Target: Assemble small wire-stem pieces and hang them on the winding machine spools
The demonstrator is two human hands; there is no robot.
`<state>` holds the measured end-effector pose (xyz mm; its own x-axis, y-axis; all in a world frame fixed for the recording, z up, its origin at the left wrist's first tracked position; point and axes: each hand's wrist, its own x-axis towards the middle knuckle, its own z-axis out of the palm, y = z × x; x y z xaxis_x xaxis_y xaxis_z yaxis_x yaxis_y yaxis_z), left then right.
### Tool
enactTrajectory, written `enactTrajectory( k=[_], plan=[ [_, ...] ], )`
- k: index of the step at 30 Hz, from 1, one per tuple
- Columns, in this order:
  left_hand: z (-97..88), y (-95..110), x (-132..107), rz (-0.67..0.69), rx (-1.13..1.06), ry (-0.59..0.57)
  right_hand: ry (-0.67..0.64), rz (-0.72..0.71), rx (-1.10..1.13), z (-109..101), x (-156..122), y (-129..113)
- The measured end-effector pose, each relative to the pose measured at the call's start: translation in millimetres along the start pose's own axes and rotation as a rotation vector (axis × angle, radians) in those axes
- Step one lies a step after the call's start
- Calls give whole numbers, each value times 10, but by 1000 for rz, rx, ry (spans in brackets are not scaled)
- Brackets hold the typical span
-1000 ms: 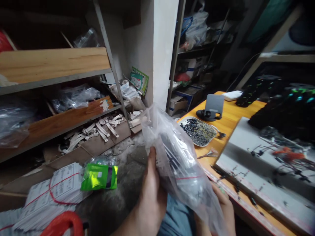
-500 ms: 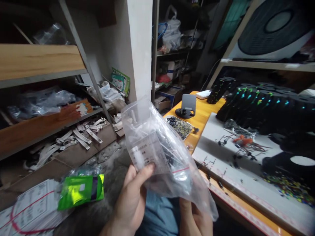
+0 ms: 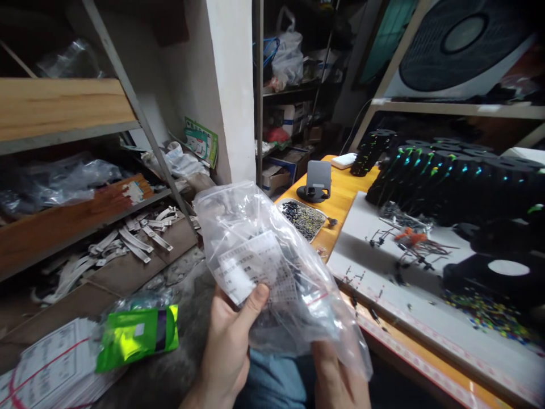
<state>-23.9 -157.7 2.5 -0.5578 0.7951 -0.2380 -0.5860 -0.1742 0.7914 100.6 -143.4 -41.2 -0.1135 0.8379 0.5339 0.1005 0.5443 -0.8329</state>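
A clear plastic bag (image 3: pixel 272 227) is held up in front of me by both hands. Through its film shows a printed paper slip (image 3: pixel 251 264) and, beside it, some dark contents that I cannot make out. My left hand (image 3: pixel 232 329) grips the bag's lower left side, thumb pressed on the film over the slip. At the lower right, my right hand (image 3: pixel 338 369) is closed on the bag's bottom edge, its fingers partly hidden behind the film. A red line crosses the bag near this hand.
To the right, a yellow table (image 3: pixel 340 184) carries a phone stand (image 3: pixel 317 180), a tray of small parts (image 3: pixel 302 218) and a white board (image 3: pixel 357 250) with beads. Lower left lie a green packet (image 3: pixel 136 338) and a tied stack of cards (image 3: pixel 55 358). White straps (image 3: pixel 136 244) lie beyond.
The bag's top has sunk a little and tipped left, and the printed slip shows more clearly. Both hands keep their hold. The whole view has shifted slightly.
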Motion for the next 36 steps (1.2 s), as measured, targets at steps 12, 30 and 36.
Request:
enactTrajectory(
  k=[12,30,36],
  plan=[
    [37,8,-6,-164,-90,-21,240,517,292,156,106,-337],
    [58,24,-48,-166,-102,-5,271,630,306,119,60,-236],
    [69,55,-59,-170,-113,24,309,662,293,142,78,-277]
  ],
)
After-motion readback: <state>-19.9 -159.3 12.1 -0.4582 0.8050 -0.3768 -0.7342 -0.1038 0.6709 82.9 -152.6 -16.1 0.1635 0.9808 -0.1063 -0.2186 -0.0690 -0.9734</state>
